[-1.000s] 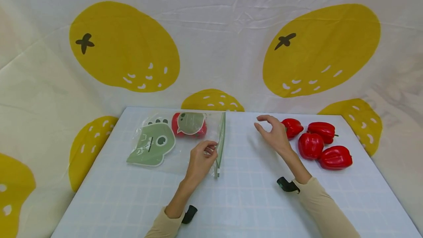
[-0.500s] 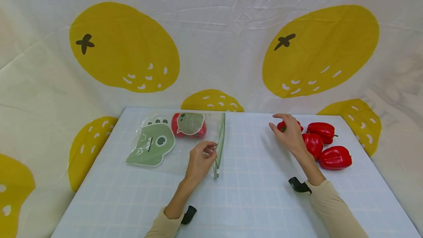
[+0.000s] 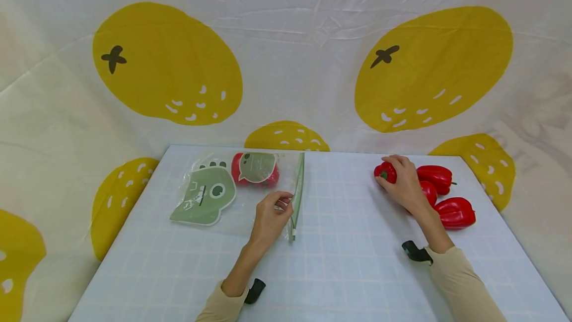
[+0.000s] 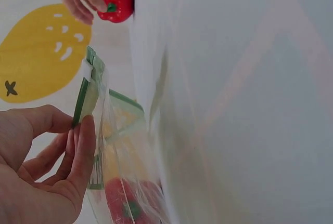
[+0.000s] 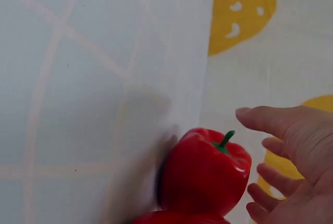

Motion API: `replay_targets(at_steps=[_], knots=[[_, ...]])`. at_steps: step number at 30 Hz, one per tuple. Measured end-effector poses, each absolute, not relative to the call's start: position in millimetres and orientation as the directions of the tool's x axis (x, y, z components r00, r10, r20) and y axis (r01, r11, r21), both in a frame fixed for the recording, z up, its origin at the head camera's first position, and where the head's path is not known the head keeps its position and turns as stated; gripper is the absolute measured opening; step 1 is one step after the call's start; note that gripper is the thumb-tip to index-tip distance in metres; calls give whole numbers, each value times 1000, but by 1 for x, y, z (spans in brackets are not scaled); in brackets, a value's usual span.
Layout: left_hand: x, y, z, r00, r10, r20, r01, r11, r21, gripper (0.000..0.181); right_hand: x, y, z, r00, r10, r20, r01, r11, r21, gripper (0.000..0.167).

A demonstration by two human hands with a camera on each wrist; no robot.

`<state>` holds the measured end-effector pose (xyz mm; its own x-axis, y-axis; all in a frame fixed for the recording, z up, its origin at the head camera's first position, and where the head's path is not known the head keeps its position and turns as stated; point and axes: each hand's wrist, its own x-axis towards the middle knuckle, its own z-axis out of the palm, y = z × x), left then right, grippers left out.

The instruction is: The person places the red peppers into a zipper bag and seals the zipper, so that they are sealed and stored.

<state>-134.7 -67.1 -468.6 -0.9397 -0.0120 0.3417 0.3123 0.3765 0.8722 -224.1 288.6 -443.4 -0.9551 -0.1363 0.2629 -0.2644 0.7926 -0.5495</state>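
My left hand (image 3: 273, 217) pinches the green zip edge of a clear zip bag (image 3: 250, 207) between thumb and fingers. The left wrist view shows the zip edge held up by my left hand (image 4: 57, 156) and the bag's mouth parted, with a red bell pepper (image 4: 122, 198) inside. My right hand (image 3: 404, 183) reaches over the leftmost loose bell pepper (image 3: 385, 173), fingers curved around its far side. In the right wrist view, a gap shows between the thumb of my right hand (image 5: 291, 156) and the bell pepper (image 5: 205, 177) with its green stem.
More red bell peppers (image 3: 456, 212) lie close together on the right of the table (image 3: 339, 272). A green dinosaur print (image 3: 210, 193) covers part of the bag. A fabric backdrop (image 3: 304, 63) with yellow fruit hangs behind the table's far edge.
My right hand has moved to the right, from beside the peppers to over the leftmost one. My left hand and the bag have stayed in place.
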Motion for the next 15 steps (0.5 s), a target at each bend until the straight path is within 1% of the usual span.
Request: replay_targets(at_steps=[7, 15], knots=[[-135, -68, -468, -941, -15, 339, 310, 369, 876, 15, -224, 294, -445, -965, -165, 202, -248, 820, -515, 78], [-135, -68, -468, -938, -14, 346, 317, 367, 874, 14, -227, 300, -448, -967, -191, 169, -251, 835, -490, 82]])
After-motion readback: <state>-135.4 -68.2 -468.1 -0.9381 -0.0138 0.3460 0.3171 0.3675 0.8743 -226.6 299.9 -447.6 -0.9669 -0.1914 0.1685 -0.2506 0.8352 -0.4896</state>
